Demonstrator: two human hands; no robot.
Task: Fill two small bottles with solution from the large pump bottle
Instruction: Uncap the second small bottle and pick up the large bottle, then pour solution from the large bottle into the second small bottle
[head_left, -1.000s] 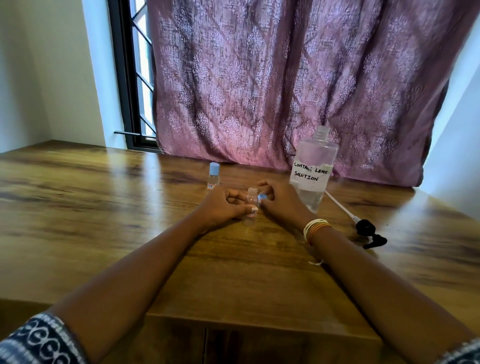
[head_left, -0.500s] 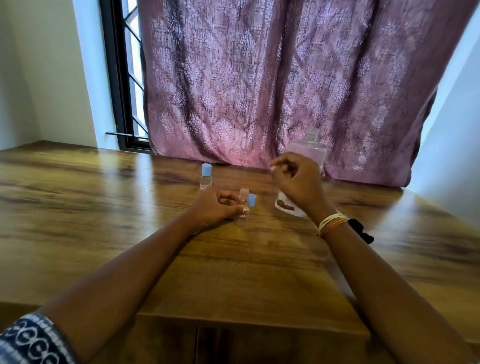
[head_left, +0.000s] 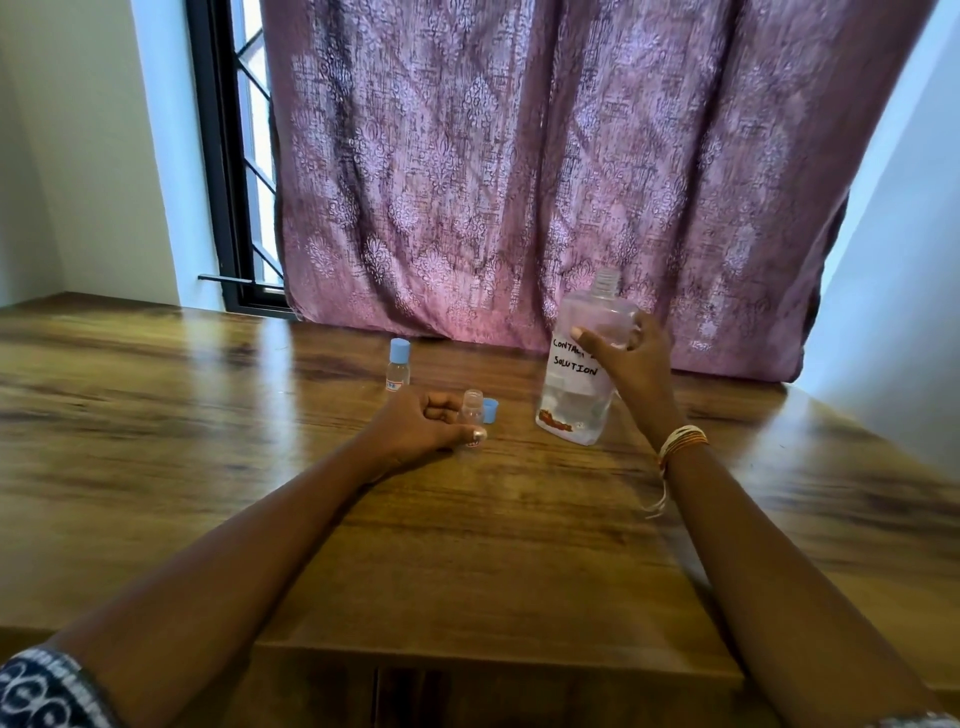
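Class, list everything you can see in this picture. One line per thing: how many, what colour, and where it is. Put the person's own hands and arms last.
Large bottle: 1, clear with white handwritten label, no pump on its neck, tilted, right of centre, in the right hand.
Open small bottle: 1, clear, uncapped, centre, in the left hand.
Capped small bottle: 1, clear with blue cap, standing behind the left hand.
Loose cap: 1, blue, on the table beside the open small bottle.
Table: 1, brown wood.
Curtain: 1, mauve patterned, behind the table.
Window frame: 1, black, left of the curtain.
Bangles: several, white and orange, right wrist.
Left hand: 1, fingers around the open small bottle.
Right hand: 1, gripping the large bottle.
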